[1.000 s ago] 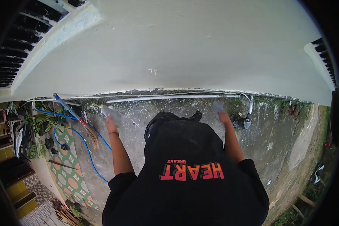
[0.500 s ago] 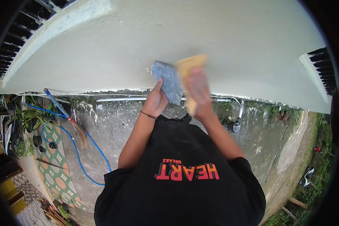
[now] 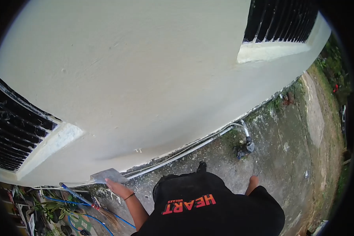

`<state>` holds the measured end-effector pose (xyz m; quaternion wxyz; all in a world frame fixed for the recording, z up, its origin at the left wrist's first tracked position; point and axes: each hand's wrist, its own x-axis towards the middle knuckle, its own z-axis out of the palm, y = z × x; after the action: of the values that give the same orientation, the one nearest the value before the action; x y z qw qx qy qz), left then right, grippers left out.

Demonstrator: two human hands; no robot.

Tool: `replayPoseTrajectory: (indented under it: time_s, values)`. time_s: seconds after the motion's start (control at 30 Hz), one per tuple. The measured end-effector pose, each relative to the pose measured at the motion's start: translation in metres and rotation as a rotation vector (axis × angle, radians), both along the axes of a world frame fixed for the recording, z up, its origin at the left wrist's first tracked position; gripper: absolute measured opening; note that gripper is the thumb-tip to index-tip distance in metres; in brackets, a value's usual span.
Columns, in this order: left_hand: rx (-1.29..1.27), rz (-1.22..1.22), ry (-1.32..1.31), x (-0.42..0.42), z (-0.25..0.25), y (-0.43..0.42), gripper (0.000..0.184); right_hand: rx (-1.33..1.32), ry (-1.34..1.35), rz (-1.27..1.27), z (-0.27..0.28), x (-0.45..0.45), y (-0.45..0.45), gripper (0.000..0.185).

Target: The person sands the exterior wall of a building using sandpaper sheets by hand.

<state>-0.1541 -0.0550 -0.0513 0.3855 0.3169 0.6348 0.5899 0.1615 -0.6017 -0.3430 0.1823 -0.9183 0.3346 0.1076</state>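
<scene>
"At the far left, what stands beside me?"

"A dark barred window [image 3: 21, 135] in the pale wall [image 3: 157, 86]. Below and right of it, a broom [image 3: 94, 205] lies aslant in view."

"And my sheet?"

"The grey sheet [image 3: 108, 174] comes next, in front of the wall's lower edge. Whether it touches the wall, you can't tell from here. Its long axis runs mostly left to right, dipping a little at the right end."

"Which way does it lie from my hand?"

"Up and slightly left of your left hand [image 3: 118, 188], which grips it by the near edge, fingers mostly hidden. That hand is plainly the nearer one; your forearm slants up to it from the lower right."

"Farther right?"

"A white pipe [image 3: 177, 156] climbs rightward along the wall's foot, beyond your black shirt [image 3: 224, 216]. Then your right arm [image 3: 252, 185], well apart from the sheet. Only a short bare stretch shows past the sleeve, so I can't tell whether your right hand is closed, open or holding anything."
</scene>
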Motion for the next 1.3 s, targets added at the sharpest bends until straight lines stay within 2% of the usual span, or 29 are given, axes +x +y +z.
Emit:
replayPoseTrajectory:
  time_s: [0.03, 0.1, 0.13, 0.17, 0.2, 0.27, 0.3, 0.33, 0.4, 0.43, 0.5, 0.53, 0.6, 0.63, 0.7, 0.73, 0.77, 0.8, 0.83, 0.87, 1.0, 1.03, 1.07, 1.1, 1.13, 1.2, 1.23, 1.3]
  values:
    - [0.015, -0.022, -0.006, 0.004, 0.008, 0.006, 0.045, 0.086, -0.05, -0.069, -0.012, -0.004, 0.026, 0.034]
    - [0.319, 0.064, 0.141, 0.015, 0.023, 0.019, 0.048, 0.394, -0.1, -0.206, -0.039, 0.003, 0.113, 0.042]
    - [0.338, 0.055, 0.128, 0.027, 0.03, 0.023, 0.048, 0.558, -0.116, -0.243, -0.046, 0.013, 0.156, 0.047]
    - [0.542, 0.022, 0.181, 0.046, 0.044, 0.029, 0.049, 0.692, -0.138, -0.213, -0.041, 0.029, 0.201, 0.052]
    - [0.748, -0.005, 0.234, 0.065, 0.059, 0.034, 0.05, 0.764, -0.18, -0.126, -0.008, 0.049, 0.231, 0.053]
    - [0.917, -0.153, 0.387, 0.115, 0.1, 0.013, 0.055, 1.006, -0.341, 0.066, 0.09, 0.088, 0.279, 0.053]
    - [0.917, -0.241, 0.424, 0.136, 0.11, 0.003, 0.059, 1.096, -0.471, 0.043, 0.152, 0.107, 0.294, 0.052]
    - [0.908, -0.266, 0.569, 0.147, 0.104, 0.005, 0.062, 1.006, -0.444, 0.096, 0.187, 0.135, 0.296, 0.052]
    - [0.952, -0.196, 0.732, 0.168, 0.095, 0.015, 0.073, 1.161, -0.656, 0.164, 0.229, 0.181, 0.3, 0.053]
    - [0.965, -0.191, 0.724, 0.172, 0.094, 0.017, 0.073, 1.171, -0.668, 0.163, 0.247, 0.194, 0.303, 0.053]
    - [0.884, -0.125, 0.518, 0.177, 0.092, 0.02, 0.085, 1.322, -0.981, 0.136, 0.282, 0.208, 0.318, 0.053]
    - [0.898, -0.121, 0.357, 0.177, 0.097, 0.017, 0.085, 1.33, -0.995, 0.139, 0.302, 0.196, 0.329, 0.053]
    - [0.779, -0.027, 0.352, 0.167, 0.099, 0.023, 0.076, 1.136, -1.319, 0.348, 0.333, 0.162, 0.353, 0.055]
    - [0.789, -0.013, 0.35, 0.165, 0.097, 0.024, 0.076, 1.152, -1.323, 0.351, 0.337, 0.161, 0.353, 0.055]
    - [0.722, -0.02, 0.294, 0.163, 0.093, 0.029, 0.058, 1.081, -1.333, 0.749, 0.34, 0.165, 0.357, 0.058]
    - [0.728, -0.011, 0.295, 0.163, 0.087, 0.036, 0.058, 1.199, -1.351, 0.602, 0.348, 0.186, 0.36, 0.059]
    - [0.855, -0.027, 0.407, 0.16, 0.078, 0.047, 0.056, 1.309, -1.354, 0.449, 0.359, 0.214, 0.359, 0.06]
    - [0.979, -0.046, 0.52, 0.158, 0.074, 0.052, 0.055, 1.263, -1.342, 0.366, 0.358, 0.249, 0.353, 0.061]
    - [1.049, 0.055, 0.647, 0.165, 0.088, 0.05, 0.057, 1.216, -1.331, 0.287, 0.353, 0.285, 0.345, 0.063]
    - [1.045, 0.062, 0.652, 0.167, 0.09, 0.052, 0.057, 1.345, -1.272, 0.201, 0.348, 0.315, 0.335, 0.063]
    - [1.134, 0.117, 0.599, 0.176, 0.09, 0.058, 0.07, 1.696, -1.095, 0.042, 0.35, 0.29, 0.348, 0.062]
    - [1.137, 0.121, 0.569, 0.176, 0.087, 0.059, 0.072, 1.606, -1.112, 0.058, 0.346, 0.249, 0.371, 0.063]
    - [1.144, 0.125, 0.54, 0.175, 0.085, 0.06, 0.074, 1.408, -1.151, 0.11, 0.332, 0.206, 0.396, 0.063]
    - [1.15, 0.147, 0.591, 0.173, 0.085, 0.061, 0.076, 1.208, -1.3, 0.312, 0.31, 0.161, 0.419, 0.063]
    - [1.1, 0.116, 0.602, 0.168, 0.073, 0.066, 0.077, 0.887, -1.295, 0.553, 0.311, 0.106, 0.427, 0.065]
    - [1.128, -0.034, 0.514, 0.16, 0.077, 0.06, 0.067, 0.697, -1.256, 0.844, 0.308, 0.056, 0.434, 0.065]
    - [1.135, -0.035, 0.51, 0.15, 0.075, 0.062, 0.067, 0.716, -1.3, 0.788, 0.312, 0.066, 0.434, 0.064]
    - [1.185, -0.18, 0.781, 0.123, 0.073, 0.062, 0.055, 0.845, -1.376, 0.652, 0.34, 0.111, 0.423, 0.061]
